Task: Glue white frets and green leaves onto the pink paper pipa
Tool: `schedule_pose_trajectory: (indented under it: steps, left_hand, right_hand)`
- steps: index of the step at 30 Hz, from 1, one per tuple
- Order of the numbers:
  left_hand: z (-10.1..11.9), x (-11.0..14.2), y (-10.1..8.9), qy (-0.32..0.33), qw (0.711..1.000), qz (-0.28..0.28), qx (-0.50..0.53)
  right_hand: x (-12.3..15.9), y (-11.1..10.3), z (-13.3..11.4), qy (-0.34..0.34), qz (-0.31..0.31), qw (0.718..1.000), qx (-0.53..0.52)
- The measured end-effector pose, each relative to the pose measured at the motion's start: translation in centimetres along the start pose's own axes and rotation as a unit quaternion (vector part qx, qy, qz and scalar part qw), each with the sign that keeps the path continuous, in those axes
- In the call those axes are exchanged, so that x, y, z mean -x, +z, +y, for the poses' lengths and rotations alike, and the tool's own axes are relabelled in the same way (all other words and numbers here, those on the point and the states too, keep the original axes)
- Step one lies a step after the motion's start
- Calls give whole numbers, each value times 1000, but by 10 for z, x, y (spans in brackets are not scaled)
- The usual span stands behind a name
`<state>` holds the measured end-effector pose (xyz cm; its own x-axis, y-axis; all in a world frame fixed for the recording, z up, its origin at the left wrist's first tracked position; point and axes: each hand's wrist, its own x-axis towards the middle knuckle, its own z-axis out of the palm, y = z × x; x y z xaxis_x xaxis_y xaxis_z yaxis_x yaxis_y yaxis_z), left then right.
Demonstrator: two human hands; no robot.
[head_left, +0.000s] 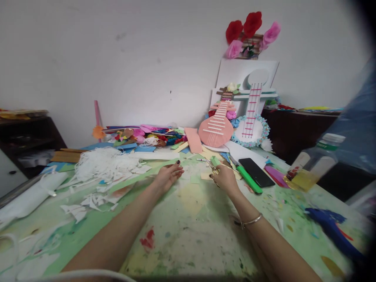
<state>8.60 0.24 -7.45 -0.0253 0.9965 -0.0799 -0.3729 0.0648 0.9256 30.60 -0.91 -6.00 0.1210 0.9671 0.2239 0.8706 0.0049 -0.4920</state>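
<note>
One pair of scissors (212, 165) is clamped in the right hand's fingers (221, 177), just beside the green paper piece (215, 161) above the table (188, 243); the left hand (169, 176) is empty, its fingers slightly apart.

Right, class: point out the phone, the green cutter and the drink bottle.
Black phone (257, 172), head view, middle of its screen.
Green cutter (249, 179), head view, its handle.
Bottle (311, 166), head view, its clear side.
</note>
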Motion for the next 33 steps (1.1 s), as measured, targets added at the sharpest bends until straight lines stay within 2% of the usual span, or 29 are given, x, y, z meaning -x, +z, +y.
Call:
schedule_pose_trajectory:
  steps: [3,6,10,15,17,23,25,27,29,31,33]
  left_hand:
    - [-11,-1,2,5,993,-55,-104]
    - [-23,-3,5,43,966,-85,-240]
    - [-34,-4,11,136,903,-121,-389]
    - [-42,-4,19,239,792,-165,-538]
    - [-42,-5,19,256,775,-164,-554]
    - [-36,-4,16,280,810,-152,-493]
    - [-33,-1,18,274,846,-144,-435]
    - [-29,4,21,239,897,-143,-344]
    - [-25,10,25,199,931,-152,-268]
    - [-21,17,29,196,937,-160,-242]
    - [-17,24,32,214,935,-160,-235]
  right_hand:
    - [-2,-2,11,8,-12,996,92]
    - [3,-1,8,14,-21,987,157]
    - [10,-1,-8,6,-33,977,213]
    - [15,2,-24,12,-26,970,242]
    - [16,2,-25,15,-21,969,247]
    - [14,-8,-12,19,-6,975,223]
    - [13,-14,-8,15,4,979,205]
    - [14,-20,-8,-1,22,983,183]
    - [18,-22,-13,-38,34,987,153]
    - [23,-18,-20,-104,8,993,47]
    - [29,-11,-26,-155,-40,981,-111]
